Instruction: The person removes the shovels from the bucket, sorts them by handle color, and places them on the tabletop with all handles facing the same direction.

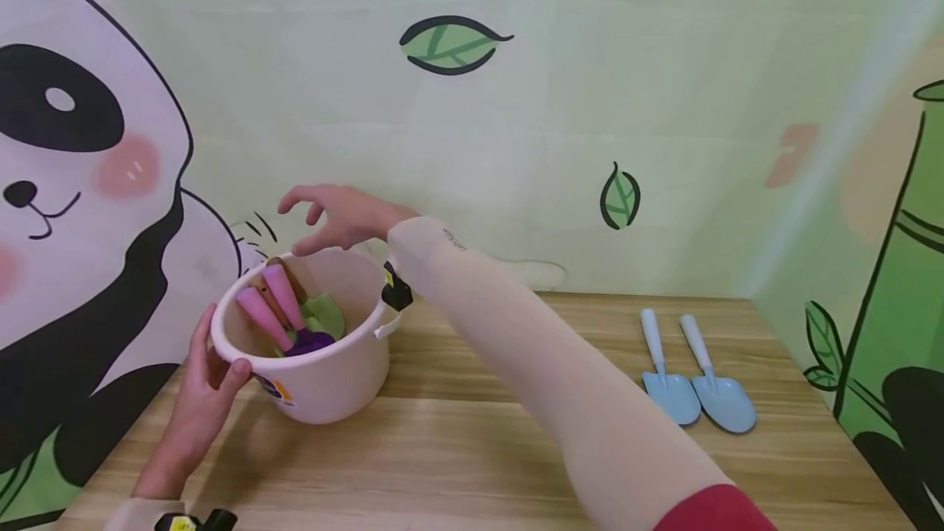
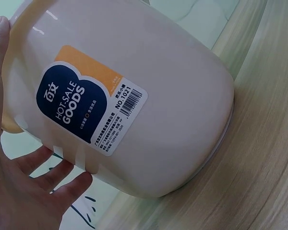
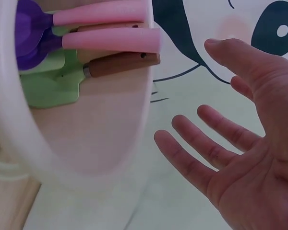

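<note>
A pale pink plastic bucket (image 1: 332, 379) sits on the wooden table at the left. My left hand (image 1: 197, 400) grips its left side, with the thumb at the rim and the other fingers around the outer wall. In the left wrist view those fingers lie beside the label (image 2: 93, 103). Over the bucket's far rim, my right hand (image 1: 342, 218) is held with fingers spread and nothing in them. Inside lean two purple hand shovels with pink handles (image 3: 110, 39) and a green shovel (image 3: 53, 88) with a wooden handle; another wooden handle is partly hidden behind them.
Two light blue hand shovels (image 1: 726, 401) lie side by side at the table's right. A printed backdrop (image 1: 531, 121) with a panda and leaves stands right behind the table's far edge. The bucket's white handle fitting (image 1: 388, 327) sticks out at its right side.
</note>
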### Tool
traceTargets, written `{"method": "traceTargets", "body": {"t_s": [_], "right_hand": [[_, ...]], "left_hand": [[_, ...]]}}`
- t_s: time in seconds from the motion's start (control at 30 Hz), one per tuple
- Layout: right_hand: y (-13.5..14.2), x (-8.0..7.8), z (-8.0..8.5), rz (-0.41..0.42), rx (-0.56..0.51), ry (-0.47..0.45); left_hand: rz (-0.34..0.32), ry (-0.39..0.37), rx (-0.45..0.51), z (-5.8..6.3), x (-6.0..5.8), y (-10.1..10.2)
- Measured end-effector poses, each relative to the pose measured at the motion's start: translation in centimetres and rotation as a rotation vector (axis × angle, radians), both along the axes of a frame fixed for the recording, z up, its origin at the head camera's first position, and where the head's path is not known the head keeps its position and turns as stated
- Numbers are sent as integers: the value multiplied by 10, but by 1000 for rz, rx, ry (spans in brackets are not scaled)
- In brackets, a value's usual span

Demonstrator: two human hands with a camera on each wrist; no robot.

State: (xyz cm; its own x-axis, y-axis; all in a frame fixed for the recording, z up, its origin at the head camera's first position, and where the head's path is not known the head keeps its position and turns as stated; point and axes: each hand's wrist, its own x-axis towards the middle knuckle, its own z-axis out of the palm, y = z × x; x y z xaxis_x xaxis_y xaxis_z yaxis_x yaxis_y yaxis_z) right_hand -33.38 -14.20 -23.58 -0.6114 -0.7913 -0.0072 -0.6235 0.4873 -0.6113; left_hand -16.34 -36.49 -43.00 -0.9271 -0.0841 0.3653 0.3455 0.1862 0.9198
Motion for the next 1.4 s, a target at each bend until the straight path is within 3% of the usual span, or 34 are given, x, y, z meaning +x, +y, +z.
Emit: {"method": "traceTargets", "body": {"t_s": [0.43, 0.83, 1.2, 1.4], "right_hand": [[-37, 6, -17, 0, 66, -62], [-53, 16, -35, -12, 124, -160], [-57, 16, -39, -9, 193, -104], [-57, 16, -40, -23, 173, -135]], "left_hand": [[1, 5, 27, 2, 2, -3], [-4, -2, 38, -2, 2, -1], [-6, 18, 22, -2, 2, 0], [-4, 21, 11, 0, 1, 0]]}}
